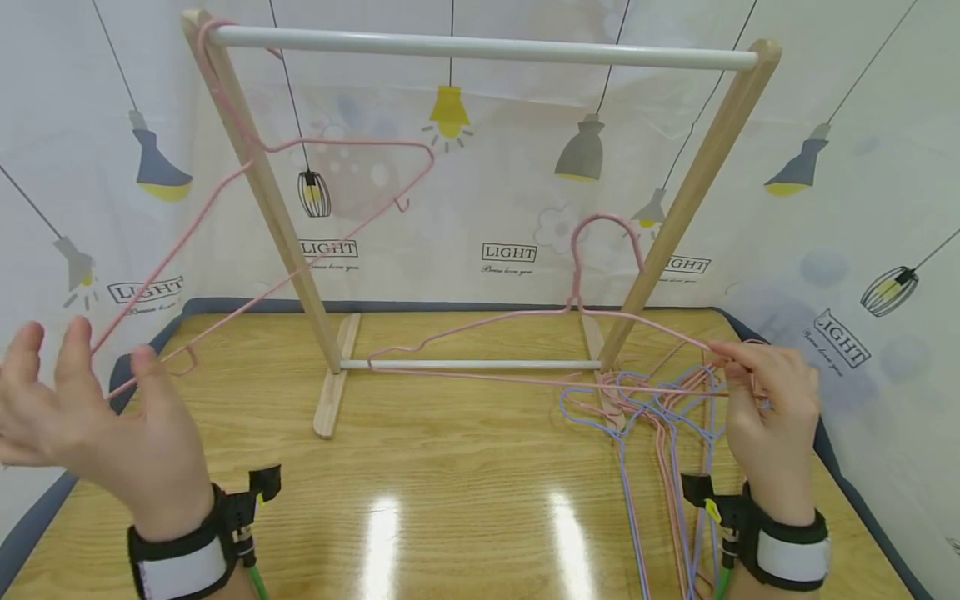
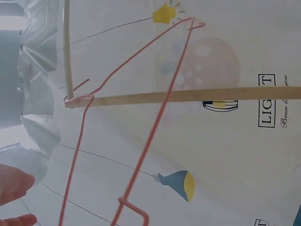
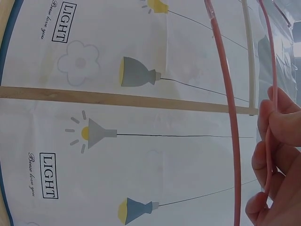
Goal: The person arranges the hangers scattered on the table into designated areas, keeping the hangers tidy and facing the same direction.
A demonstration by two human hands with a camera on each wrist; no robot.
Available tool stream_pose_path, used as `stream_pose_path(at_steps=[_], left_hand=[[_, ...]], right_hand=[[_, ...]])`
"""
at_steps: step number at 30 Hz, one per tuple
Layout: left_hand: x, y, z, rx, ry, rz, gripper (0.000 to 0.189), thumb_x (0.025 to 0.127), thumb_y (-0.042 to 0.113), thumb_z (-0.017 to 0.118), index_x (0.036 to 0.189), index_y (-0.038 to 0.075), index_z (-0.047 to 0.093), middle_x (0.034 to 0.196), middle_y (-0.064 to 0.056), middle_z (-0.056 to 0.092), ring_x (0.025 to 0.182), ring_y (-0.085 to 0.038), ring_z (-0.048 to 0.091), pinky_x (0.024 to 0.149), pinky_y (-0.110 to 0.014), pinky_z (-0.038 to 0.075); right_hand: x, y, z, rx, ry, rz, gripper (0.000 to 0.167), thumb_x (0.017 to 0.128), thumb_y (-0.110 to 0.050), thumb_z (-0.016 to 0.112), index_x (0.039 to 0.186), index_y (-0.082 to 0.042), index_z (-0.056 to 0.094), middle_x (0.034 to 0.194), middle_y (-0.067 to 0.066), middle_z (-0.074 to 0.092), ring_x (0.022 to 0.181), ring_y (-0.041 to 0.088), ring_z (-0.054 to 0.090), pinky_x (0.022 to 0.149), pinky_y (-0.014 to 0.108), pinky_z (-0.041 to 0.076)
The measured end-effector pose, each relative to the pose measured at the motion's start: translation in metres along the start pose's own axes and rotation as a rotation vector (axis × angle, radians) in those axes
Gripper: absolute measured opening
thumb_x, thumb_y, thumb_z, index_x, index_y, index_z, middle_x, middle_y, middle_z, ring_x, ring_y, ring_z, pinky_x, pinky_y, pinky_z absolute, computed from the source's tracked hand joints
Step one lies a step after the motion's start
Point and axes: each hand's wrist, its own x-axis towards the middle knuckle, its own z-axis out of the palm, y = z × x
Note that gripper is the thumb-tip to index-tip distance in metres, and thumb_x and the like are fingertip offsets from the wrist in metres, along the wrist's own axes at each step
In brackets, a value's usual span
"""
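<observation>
A pink hanger [image 1: 345, 142] hooks over the left end of the white top rail [image 1: 480, 47] of a wooden rack. Its lower left end passes behind my left hand [image 1: 112, 425], whose fingers are spread apart. In the left wrist view, fingertips [image 2: 16, 184] show at the lower left, apart from the hanger [image 2: 160, 110]. My right hand [image 1: 776, 400] pinches the right end of a second pink hanger [image 1: 487, 319], held up with its hook on top, before the rack's right post. The right wrist view shows thumb and fingers [image 3: 282, 127] around this hanger's wire [image 3: 230, 101].
Several pink and blue hangers [image 1: 667, 417] lie heaped on the wooden table [image 1: 465, 492] below my right hand. The rack's posts [image 1: 690, 192] stand on flat wooden feet [image 1: 327, 408], joined by a low white bar [image 1: 465, 365]. A lamp-printed sheet [image 1: 510, 183] hangs behind.
</observation>
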Motion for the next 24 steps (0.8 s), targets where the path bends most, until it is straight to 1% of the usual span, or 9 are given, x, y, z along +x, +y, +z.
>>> stream_pose_path(at_steps=[4,7,9,12,14,16,18,20,24], left_hand=[[-0.005,0.017,0.005,-0.101,-0.047,0.03,0.059,0.099,0.054,0.064,0.109,-0.003,0.073,0.13,-0.009,0.063,0.142,-0.037,0.042,0.121,-0.051,0.003],[-0.015,0.025,0.012,-0.22,-0.134,0.086,0.064,0.1,0.058,0.06,0.106,-0.004,0.073,0.125,-0.016,0.068,0.137,-0.038,0.049,0.121,-0.053,0.011],[-0.022,0.026,0.018,-0.304,-0.232,0.152,0.064,0.101,0.057,0.058,0.107,-0.005,0.072,0.122,-0.021,0.068,0.133,-0.041,0.054,0.12,-0.055,0.02],[-0.034,0.023,0.023,-0.394,-0.448,0.242,0.063,0.105,0.054,0.054,0.117,-0.006,0.07,0.122,-0.026,0.068,0.126,-0.045,0.058,0.115,-0.054,0.032],[-0.04,0.022,0.027,-0.44,-0.584,0.28,0.065,0.106,0.054,0.051,0.122,-0.007,0.068,0.122,-0.027,0.068,0.122,-0.047,0.06,0.11,-0.055,0.039],[-0.046,0.022,0.029,-0.473,-0.694,0.301,0.066,0.106,0.054,0.049,0.127,-0.005,0.067,0.124,-0.026,0.068,0.119,-0.047,0.062,0.106,-0.055,0.044],[-0.051,0.023,0.031,-0.504,-0.781,0.32,0.065,0.107,0.054,0.049,0.131,-0.003,0.066,0.125,-0.023,0.069,0.118,-0.044,0.063,0.102,-0.055,0.047],[-0.055,0.023,0.032,-0.522,-0.851,0.337,0.064,0.107,0.053,0.048,0.134,-0.002,0.066,0.124,-0.02,0.071,0.115,-0.041,0.066,0.099,-0.052,0.049],[-0.058,0.022,0.033,-0.523,-0.952,0.358,0.059,0.108,0.05,0.048,0.126,-0.001,0.071,0.116,-0.013,0.075,0.103,-0.03,0.073,0.089,-0.035,0.056]], right_hand=[[-0.001,0.004,0.0,-0.001,-0.004,0.006,0.016,0.092,0.017,0.06,0.096,0.011,0.073,0.105,-0.035,0.058,0.098,-0.01,0.046,0.086,0.028,0.018],[-0.002,0.006,0.0,0.01,-0.007,0.004,0.017,0.091,0.018,0.06,0.096,0.01,0.074,0.104,-0.033,0.061,0.098,-0.01,0.047,0.087,0.027,0.019],[-0.003,0.007,0.001,0.019,-0.012,0.002,0.018,0.091,0.017,0.06,0.097,0.01,0.074,0.103,-0.031,0.062,0.098,-0.009,0.048,0.087,0.027,0.02],[-0.004,0.008,0.0,0.028,-0.015,0.007,0.019,0.09,0.018,0.06,0.098,0.01,0.074,0.103,-0.03,0.063,0.099,-0.009,0.05,0.089,0.025,0.023],[-0.004,0.007,0.0,0.027,-0.016,0.015,0.018,0.09,0.018,0.06,0.098,0.01,0.074,0.104,-0.031,0.062,0.1,-0.009,0.05,0.09,0.024,0.027],[-0.004,0.005,0.0,0.033,-0.017,0.021,0.014,0.093,0.014,0.062,0.098,0.01,0.074,0.105,-0.031,0.061,0.101,-0.009,0.051,0.091,0.022,0.03],[-0.004,0.004,0.0,0.049,-0.024,0.026,0.011,0.097,0.007,0.064,0.099,0.011,0.073,0.106,-0.031,0.061,0.102,-0.009,0.052,0.092,0.021,0.032],[-0.004,0.002,0.002,0.076,-0.028,0.021,0.015,0.1,0.0,0.064,0.099,0.012,0.072,0.105,-0.03,0.062,0.102,-0.008,0.053,0.092,0.021,0.035],[-0.004,0.001,0.006,0.128,-0.018,0.01,0.021,0.101,-0.006,0.065,0.097,0.013,0.071,0.1,-0.024,0.065,0.102,-0.006,0.055,0.094,0.021,0.038]])
